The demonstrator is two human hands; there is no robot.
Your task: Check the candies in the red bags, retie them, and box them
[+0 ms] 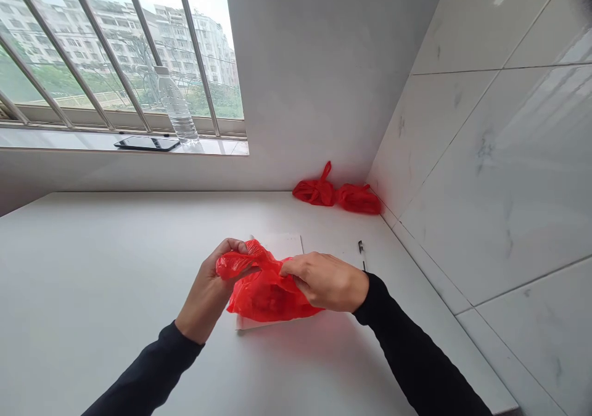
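A red plastic bag [272,296] is between my two hands, over a pale sheet or notebook [289,243]. Dark shapes show faintly through the thin plastic, but I cannot make out what is inside. My left hand [219,274] grips the bag's upper left part, its thumb and fingers closed on the bunched plastic. On the right side, my right hand [328,279] pinches the bag near its top. The bag covers most of the pale sheet, so only its upper and lower edges show.
Two more red plastic bags, one with an upright loop [317,191] and one lower [359,199], lie at the table's back right corner. A pen [361,252] lies beyond my right hand. On the windowsill are a clear bottle [178,108] and a dark flat device [147,143]. A tiled wall borders the right.
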